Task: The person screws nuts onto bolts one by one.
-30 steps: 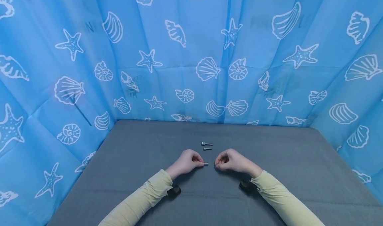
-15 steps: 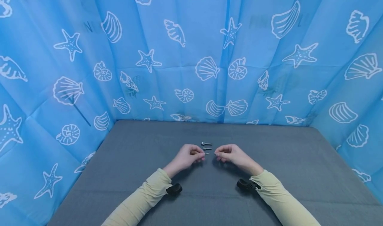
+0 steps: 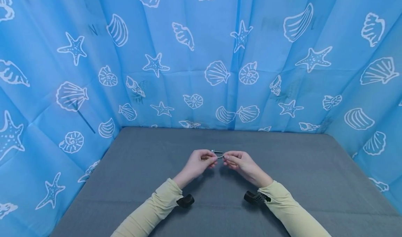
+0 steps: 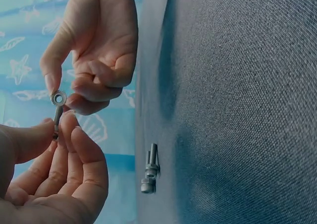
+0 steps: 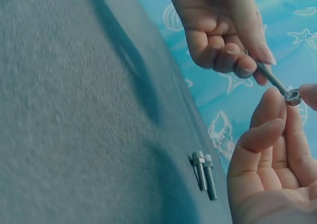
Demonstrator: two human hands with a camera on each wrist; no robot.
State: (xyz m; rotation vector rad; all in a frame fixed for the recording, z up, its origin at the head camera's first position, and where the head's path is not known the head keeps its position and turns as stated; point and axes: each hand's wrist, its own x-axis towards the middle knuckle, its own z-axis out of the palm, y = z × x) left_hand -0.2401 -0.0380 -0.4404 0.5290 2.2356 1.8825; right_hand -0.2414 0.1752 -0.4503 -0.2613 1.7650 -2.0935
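Observation:
Near the middle of the table, my left hand (image 3: 201, 162) pinches a small metal bolt (image 4: 58, 117) by its head end between thumb and fingertips. Opposite it, my right hand (image 3: 241, 163) pinches a small nut (image 5: 292, 97) between thumb and index finger. The tip of the bolt's shank is right at the nut's hole, and both are held above the table. Just beyond the hands lie two more metal bolts (image 5: 203, 174), side by side on the cloth. In the head view only the farther bolt (image 3: 216, 151) shows plainly; the hands and held bolt overlap the other.
A dark grey cloth covers the table (image 3: 150, 142). Blue curtains (image 3: 201, 76) with white shell and starfish prints rise behind it and at both sides. Black wrist cameras (image 3: 186, 200) sit under the sleeve cuffs.
Both hands have risen off the table and moved slightly away from the body. They have come together, bringing the bolt's tip to the nut.

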